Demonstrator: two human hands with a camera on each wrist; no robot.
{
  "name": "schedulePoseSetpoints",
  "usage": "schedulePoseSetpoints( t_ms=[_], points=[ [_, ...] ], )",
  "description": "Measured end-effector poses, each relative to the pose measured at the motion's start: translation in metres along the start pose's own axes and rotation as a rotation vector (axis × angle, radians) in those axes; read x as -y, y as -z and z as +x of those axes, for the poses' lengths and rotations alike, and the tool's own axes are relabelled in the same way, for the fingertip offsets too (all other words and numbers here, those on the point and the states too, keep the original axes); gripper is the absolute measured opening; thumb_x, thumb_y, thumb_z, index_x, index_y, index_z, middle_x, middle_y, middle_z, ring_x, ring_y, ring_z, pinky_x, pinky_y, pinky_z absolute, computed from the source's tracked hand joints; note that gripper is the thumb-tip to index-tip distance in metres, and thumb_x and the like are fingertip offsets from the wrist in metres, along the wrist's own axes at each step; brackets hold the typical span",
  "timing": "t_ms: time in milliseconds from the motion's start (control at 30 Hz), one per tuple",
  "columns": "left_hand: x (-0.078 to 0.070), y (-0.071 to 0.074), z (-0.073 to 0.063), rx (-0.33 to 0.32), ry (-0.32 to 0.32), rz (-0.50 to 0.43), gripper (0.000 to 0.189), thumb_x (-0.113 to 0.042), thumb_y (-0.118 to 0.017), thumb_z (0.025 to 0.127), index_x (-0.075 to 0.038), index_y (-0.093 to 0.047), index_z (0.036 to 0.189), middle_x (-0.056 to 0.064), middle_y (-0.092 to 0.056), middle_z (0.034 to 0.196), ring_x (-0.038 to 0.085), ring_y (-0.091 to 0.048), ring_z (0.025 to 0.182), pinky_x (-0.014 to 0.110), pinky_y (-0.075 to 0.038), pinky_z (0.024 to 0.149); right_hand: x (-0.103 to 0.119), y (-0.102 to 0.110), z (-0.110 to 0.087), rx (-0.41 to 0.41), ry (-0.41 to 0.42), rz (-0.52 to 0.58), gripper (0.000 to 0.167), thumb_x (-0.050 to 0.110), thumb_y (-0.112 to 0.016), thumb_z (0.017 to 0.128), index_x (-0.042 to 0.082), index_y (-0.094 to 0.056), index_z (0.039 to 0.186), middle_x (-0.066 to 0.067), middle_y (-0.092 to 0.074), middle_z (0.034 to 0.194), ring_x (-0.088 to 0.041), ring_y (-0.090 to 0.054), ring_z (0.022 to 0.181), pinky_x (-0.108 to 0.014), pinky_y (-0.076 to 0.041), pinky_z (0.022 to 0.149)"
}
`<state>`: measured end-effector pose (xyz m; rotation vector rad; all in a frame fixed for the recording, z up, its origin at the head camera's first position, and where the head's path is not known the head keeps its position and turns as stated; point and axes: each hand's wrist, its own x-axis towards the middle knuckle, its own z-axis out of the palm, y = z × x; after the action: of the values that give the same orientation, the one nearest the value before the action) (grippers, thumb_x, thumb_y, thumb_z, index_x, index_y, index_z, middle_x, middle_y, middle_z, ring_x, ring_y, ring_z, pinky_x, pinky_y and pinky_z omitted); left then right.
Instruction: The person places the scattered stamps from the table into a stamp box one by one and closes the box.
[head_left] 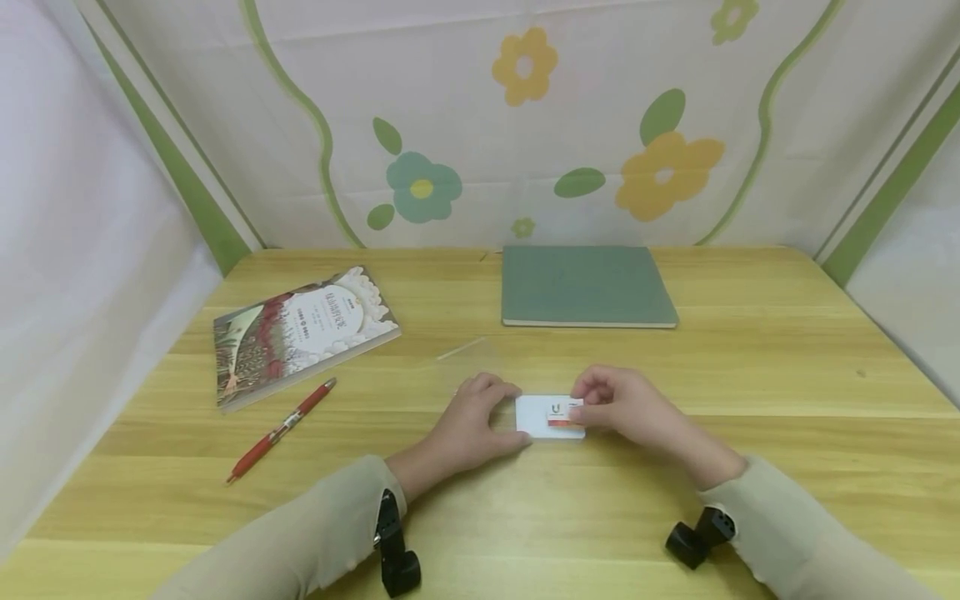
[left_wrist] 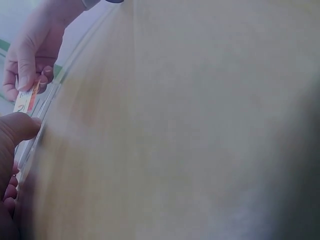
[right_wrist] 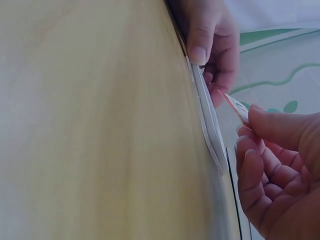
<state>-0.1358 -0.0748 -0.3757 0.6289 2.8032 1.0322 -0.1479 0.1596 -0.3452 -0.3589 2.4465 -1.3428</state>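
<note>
The fingers and thumb of the right hand (head_left: 626,407) pinch a small printed label (head_left: 558,412) with an orange band, above a white card (head_left: 531,414) on the desk (head_left: 525,525); the fingers and thumb of the left hand (head_left: 467,423) grip that card's left end. A green notebook (head_left: 587,286) lies beyond, with a red pen (head_left: 282,430) and an illustrated book (head_left: 306,335) to the left.

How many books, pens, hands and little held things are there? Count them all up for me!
Books: 2 (green book, picture-covered book)
Pens: 1 (red pen)
Hands: 2 (left hand, right hand)
Held things: 2 (flat white piece, small printed piece)
Total: 7
</note>
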Motion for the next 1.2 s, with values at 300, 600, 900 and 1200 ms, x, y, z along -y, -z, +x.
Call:
schedulePoseSetpoints(
  t_ms=[300,600,900,1200],
  points=[
    [-0.001,0.0,0.0,0.0,-0.004,0.017,0.055,-0.038,-0.074,0.074,-0.011,-0.059,0.119,0.003,-0.052,0.112,0.017,-0.046,0.101,0.036,-0.042,0.087,0.003,-0.013,0.007,-0.005,-0.005,0.0,0.021,0.016,-0.072,0.079,0.005,-0.06,0.092,-0.004,-0.059,0.074,-0.016,-0.051,0.067,-0.023,-0.043,0.055],
    [0.0,-0.001,-0.001,-0.017,-0.027,0.012,0.054,-0.037,-0.075,0.073,-0.01,-0.06,0.118,0.003,-0.053,0.111,0.017,-0.046,0.1,0.035,-0.042,0.086,0.008,-0.023,0.013,-0.012,-0.021,-0.004,0.022,0.017,-0.073,0.078,0.005,-0.06,0.091,-0.003,-0.06,0.073,-0.014,-0.052,0.066,-0.023,-0.043,0.053],
    [0.002,-0.002,-0.001,-0.028,-0.038,0.016,0.054,-0.037,-0.074,0.074,-0.01,-0.06,0.118,0.002,-0.053,0.112,0.018,-0.046,0.102,0.036,-0.041,0.088,0.009,-0.03,0.021,-0.021,-0.016,-0.063,0.018,0.017,-0.074,0.077,0.009,-0.061,0.087,-0.002,-0.059,0.073,-0.015,-0.052,0.068,-0.024,-0.043,0.058],
    [0.003,-0.002,-0.001,-0.028,-0.034,0.013,0.053,-0.037,-0.074,0.074,-0.011,-0.06,0.117,0.001,-0.052,0.111,0.017,-0.046,0.102,0.037,-0.042,0.088,0.01,-0.035,0.025,-0.072,0.019,-0.141,0.016,0.013,-0.075,0.074,0.009,-0.062,0.082,0.0,-0.057,0.069,-0.014,-0.05,0.066,-0.024,-0.042,0.059]
  ],
)
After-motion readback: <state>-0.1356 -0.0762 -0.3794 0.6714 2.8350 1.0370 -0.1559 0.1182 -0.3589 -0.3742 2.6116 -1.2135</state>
